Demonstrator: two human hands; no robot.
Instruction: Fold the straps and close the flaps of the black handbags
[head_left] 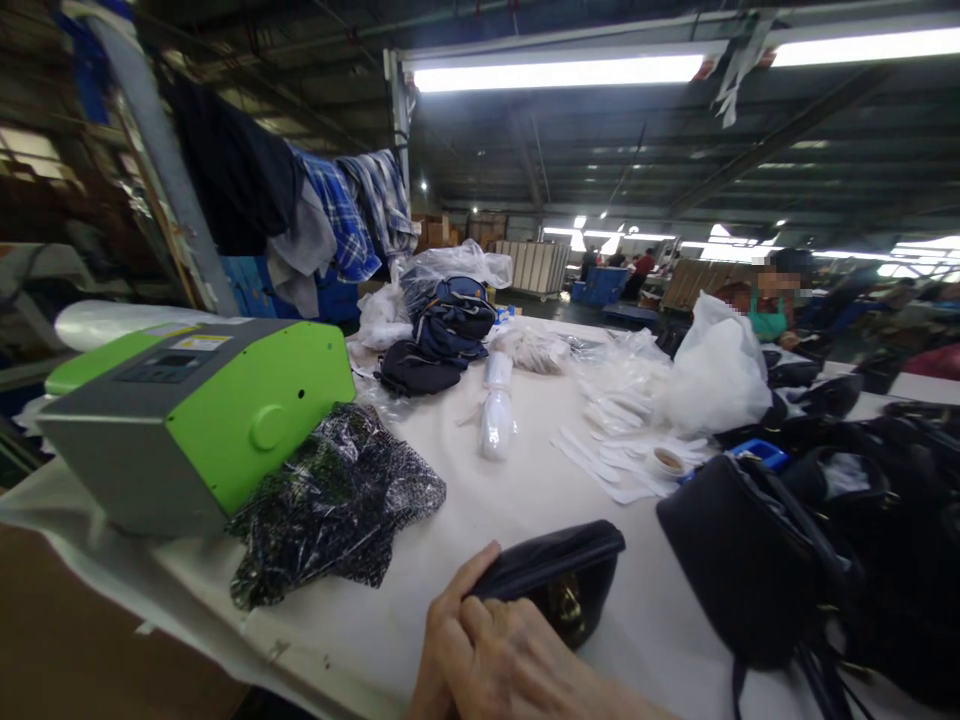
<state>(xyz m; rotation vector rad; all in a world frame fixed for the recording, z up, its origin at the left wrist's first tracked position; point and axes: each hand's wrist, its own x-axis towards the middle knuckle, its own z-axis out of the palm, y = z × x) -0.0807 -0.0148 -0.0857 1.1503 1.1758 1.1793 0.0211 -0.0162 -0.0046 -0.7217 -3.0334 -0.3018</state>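
A small black bag (551, 550) is tilted above the front of the white table, with gold-coloured metal parts (566, 603) showing on its side. My left hand (444, 635) holds its left end, thumb or finger stretched along the top edge. My right hand (517, 655) crosses over the left one, fingers curled in against the bag's near edge; what the fingertips pinch is hidden. To the right stands a larger black bag (731, 560) with straps hanging down. Crumpled black patterned plastic (345, 500) lies to the left.
A green and grey machine (274, 430) occupies the table's left. Behind are dark blue backpacks (454, 325), a wrapped white roll (496, 415), a tape roll (666, 462), white strips (600, 465) and plastic bags (712, 370). Black bags (915, 560) pile at right; a person (772, 315) is beyond.
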